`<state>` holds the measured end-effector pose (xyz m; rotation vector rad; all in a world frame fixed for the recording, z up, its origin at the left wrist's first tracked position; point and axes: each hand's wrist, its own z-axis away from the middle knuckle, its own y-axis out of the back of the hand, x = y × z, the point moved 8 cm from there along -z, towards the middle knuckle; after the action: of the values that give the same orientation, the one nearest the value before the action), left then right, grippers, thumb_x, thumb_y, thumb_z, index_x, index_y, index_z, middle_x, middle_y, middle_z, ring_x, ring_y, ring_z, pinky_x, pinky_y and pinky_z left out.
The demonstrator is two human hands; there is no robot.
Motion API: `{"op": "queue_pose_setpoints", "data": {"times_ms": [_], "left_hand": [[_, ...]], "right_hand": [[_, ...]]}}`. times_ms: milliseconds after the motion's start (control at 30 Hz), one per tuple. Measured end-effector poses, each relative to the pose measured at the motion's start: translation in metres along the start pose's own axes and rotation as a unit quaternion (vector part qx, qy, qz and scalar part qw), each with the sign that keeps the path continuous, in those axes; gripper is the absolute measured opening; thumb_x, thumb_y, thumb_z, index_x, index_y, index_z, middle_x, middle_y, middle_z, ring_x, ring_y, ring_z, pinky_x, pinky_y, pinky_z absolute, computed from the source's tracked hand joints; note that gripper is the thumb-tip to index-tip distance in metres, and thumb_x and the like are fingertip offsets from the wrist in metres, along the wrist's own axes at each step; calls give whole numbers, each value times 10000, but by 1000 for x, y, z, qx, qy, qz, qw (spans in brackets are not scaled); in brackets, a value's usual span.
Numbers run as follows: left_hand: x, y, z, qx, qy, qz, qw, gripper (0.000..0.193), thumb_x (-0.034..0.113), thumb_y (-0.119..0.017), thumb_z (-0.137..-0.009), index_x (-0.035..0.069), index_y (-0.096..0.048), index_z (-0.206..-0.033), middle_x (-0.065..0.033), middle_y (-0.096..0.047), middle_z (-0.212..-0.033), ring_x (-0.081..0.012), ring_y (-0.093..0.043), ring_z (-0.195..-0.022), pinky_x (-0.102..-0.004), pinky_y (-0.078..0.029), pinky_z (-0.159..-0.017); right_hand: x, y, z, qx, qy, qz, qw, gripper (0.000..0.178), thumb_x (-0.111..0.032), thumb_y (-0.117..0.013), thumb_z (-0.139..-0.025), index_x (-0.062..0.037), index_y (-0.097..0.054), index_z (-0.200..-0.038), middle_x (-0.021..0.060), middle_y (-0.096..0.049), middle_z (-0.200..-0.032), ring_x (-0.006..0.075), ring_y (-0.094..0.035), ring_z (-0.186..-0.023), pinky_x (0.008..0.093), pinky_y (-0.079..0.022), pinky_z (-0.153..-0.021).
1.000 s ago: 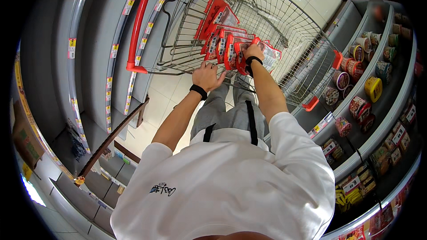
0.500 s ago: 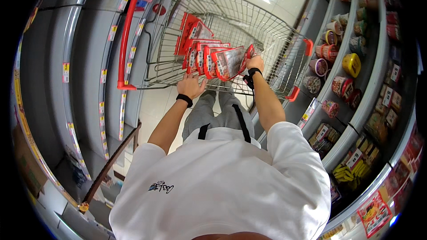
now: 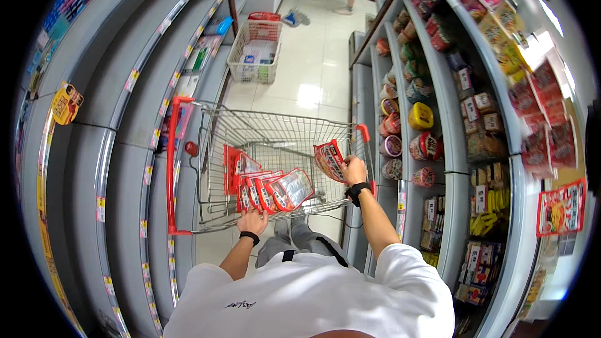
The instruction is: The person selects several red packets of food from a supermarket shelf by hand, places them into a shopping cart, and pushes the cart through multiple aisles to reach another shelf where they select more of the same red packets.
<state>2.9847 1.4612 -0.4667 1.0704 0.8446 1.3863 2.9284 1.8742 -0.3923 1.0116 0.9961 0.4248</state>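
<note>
Head — glossy packet (image 3: 329,161); wire-mesh cart (image 3: 282,117)

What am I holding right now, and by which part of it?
Your right hand holds a red packet by its right-hand edge. Your left hand is at the near side of the cart; whether it grips anything can't be told.

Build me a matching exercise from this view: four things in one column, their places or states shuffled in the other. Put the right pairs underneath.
Things:
1. Right hand
2. Left hand
3. White basket
4. Yellow tub

Places or states:
A. On the floor, beyond the cart
B. Holding a single red packet
C. On a shelf to the person's right
D. At the cart's near side, by the row of packets

Right pairs: 1-B, 2-D, 3-A, 4-C
</note>
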Motion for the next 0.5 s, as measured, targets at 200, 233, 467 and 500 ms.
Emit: {"op": "queue_pose_setpoints", "data": {"times_ms": [200,233,467,500], "left_hand": [[-1,-4,-5,9,-11,-6,1000,471,487,-476,-874,90,-729,-880,-131,-706,-937,-348,-665,-883,-493,-548,-679],[-3,-8,-4,-12,-7,-3,1000,470,489,-472,-875,97,-732,-884,-127,-707,-923,-350,-670,-870,-495,-548,-678],[3,7,4,9,-25,17,1000,530,502,-478,-885,44,-735,-820,-201,-707,-856,-358,-690,-845,-474,-543,-731],[5,7,6,-21,-19,18,999,534,505,-477,-887,41,-735,-829,-204,-707,-868,-359,-692,-837,-475,-543,-728]], "right_hand": [[-38,138,32,160,117,22,980,159,-212,-661,-797,-70,-686,-862,139,-679,-838,350,-660,-790,446,-523,-701],[-47,163,42,185,129,29,974,146,-194,-674,-793,-64,-688,-858,135,-681,-818,331,-664,-776,423,-523,-688],[-75,333,151,337,174,129,916,87,-145,-655,-787,-64,-653,-821,112,-589,-785,318,-621,-763,416,-501,-665],[-77,357,171,363,176,154,902,83,-135,-661,-781,-62,-648,-817,111,-574,-775,316,-614,-763,414,-498,-661]]}}
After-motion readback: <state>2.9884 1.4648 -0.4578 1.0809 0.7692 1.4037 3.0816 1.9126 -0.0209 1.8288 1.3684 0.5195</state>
